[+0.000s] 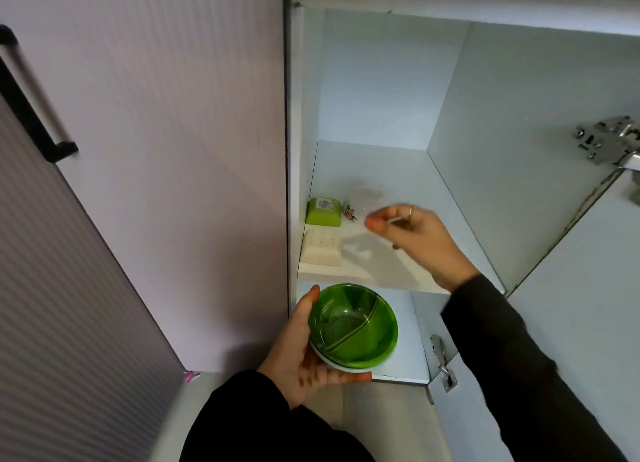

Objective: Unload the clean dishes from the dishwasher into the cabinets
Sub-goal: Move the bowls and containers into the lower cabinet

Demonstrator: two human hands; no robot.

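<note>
The left hand (pixel 304 350) cups a stack of round bowls — a translucent green glass bowl (pixel 353 324) nested in a white one (pixel 341 366) — held just in front of the open cabinet's lower edge. The right hand (pixel 415 240) reaches over the smooth white shelf (pixel 398 170), fingers loosely curled; whether it pinches anything, I cannot tell. At the shelf's left edge lie a green box (pixel 323 212) and a cream soap-like block (pixel 321 247) — bare room behind.

Probably a home kitchen: open cabinet (pixel 381 170), bowl (pixel 353 326).
</note>
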